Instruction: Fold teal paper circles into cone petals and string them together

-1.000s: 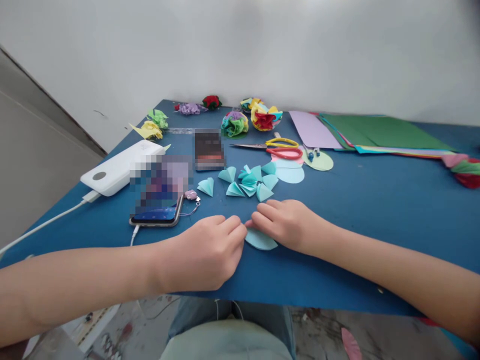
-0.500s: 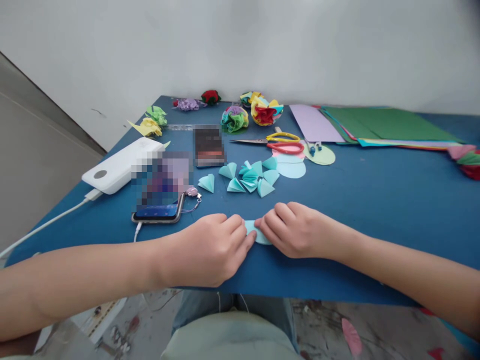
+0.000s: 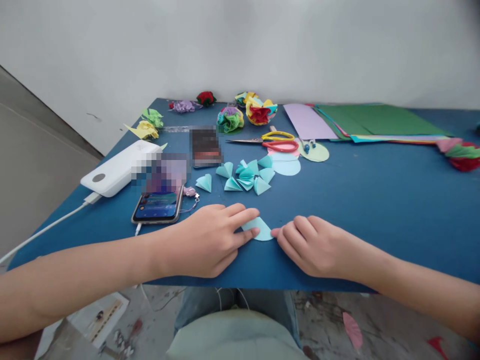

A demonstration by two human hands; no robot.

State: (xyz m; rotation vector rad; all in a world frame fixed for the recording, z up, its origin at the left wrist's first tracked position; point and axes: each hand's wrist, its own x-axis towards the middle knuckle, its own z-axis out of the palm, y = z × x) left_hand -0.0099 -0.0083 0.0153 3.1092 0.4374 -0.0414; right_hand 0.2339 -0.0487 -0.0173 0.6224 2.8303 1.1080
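A folded light-blue paper piece (image 3: 263, 230) lies on the blue table near its front edge, its curved side toward me. My left hand (image 3: 212, 240) holds the paper's left part against the table, index finger along the upper edge and thumb on its face. My right hand (image 3: 313, 245) is closed, fingers curled, with its thumb tip at the paper's right corner. Just beyond is a loose cluster of folded light-blue paper wedges (image 3: 247, 172), with a single wedge (image 3: 204, 183) to its left.
Scissors (image 3: 279, 142) with yellow and red handles lie behind the wedges, over paper circles (image 3: 288, 166). Left are a charging phone (image 3: 159, 207), a white power bank (image 3: 120, 167) and a dark phone (image 3: 206, 147). Crumpled paper flowers (image 3: 261, 111) and coloured sheets (image 3: 386, 120) line the back.
My right hand has moved right and slightly toward me, uncovering more of the paper. The left index finger has stretched out along the paper's upper edge. The view has shifted slightly.
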